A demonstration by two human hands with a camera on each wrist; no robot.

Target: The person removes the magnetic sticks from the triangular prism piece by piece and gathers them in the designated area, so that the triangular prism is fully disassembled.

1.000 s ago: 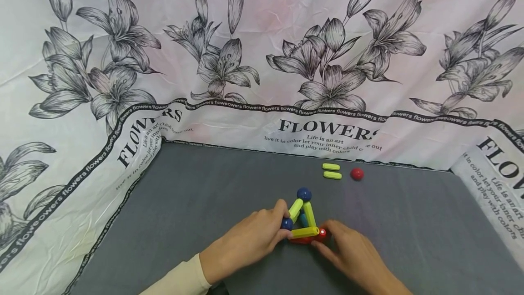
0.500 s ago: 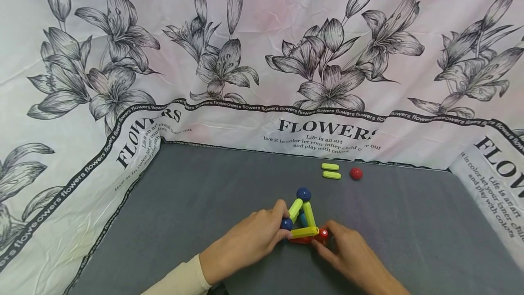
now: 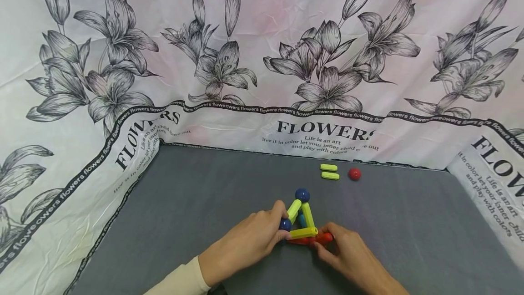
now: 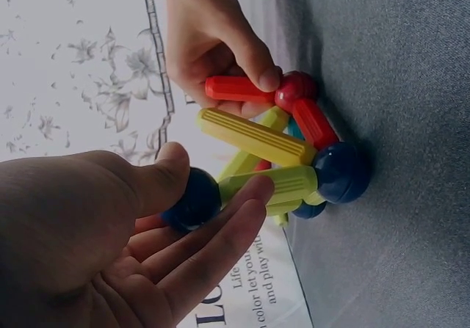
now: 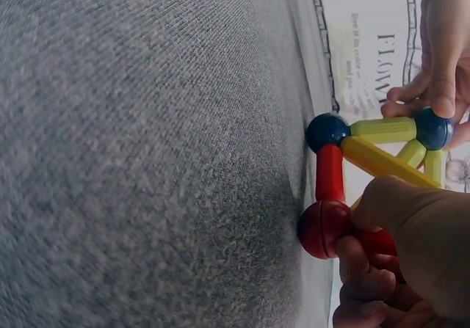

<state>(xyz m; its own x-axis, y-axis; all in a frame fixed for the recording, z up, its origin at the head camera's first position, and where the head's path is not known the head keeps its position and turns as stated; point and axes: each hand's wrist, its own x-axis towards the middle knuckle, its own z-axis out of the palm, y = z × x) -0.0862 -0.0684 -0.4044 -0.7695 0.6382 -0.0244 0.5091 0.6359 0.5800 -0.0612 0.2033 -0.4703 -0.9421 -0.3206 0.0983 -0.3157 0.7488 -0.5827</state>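
A frame of magnetic rods and balls stands on the grey cloth between both hands. My left hand point(image 3: 249, 238) pinches the frame's upper blue ball point(image 4: 192, 199) between thumb and fingers, its fingertips along a yellow-green rod point(image 4: 283, 184). That rod runs down to a lower blue ball point(image 4: 342, 172). From the lower ball a yellow rod point(image 4: 253, 133) slants up, and a short red rod point(image 4: 315, 122) leads to a red ball point(image 5: 323, 229). My right hand point(image 3: 352, 254) pinches another red rod point(image 4: 239, 88) right at the red ball. Another blue ball point(image 3: 302, 195) tops the far corner.
Two loose yellow-green rods point(image 3: 330, 175) lie side by side toward the back of the grey cloth point(image 3: 196, 185). A loose red ball point(image 3: 354, 174) sits to their right. Flower-printed fabric point(image 3: 229, 122) borders the surface at the back and sides.
The red rod in my right hand has tilted: its end faced the head camera before, and now its side shows, slanting rightward. My left hand keeps its grip on the blue ball.
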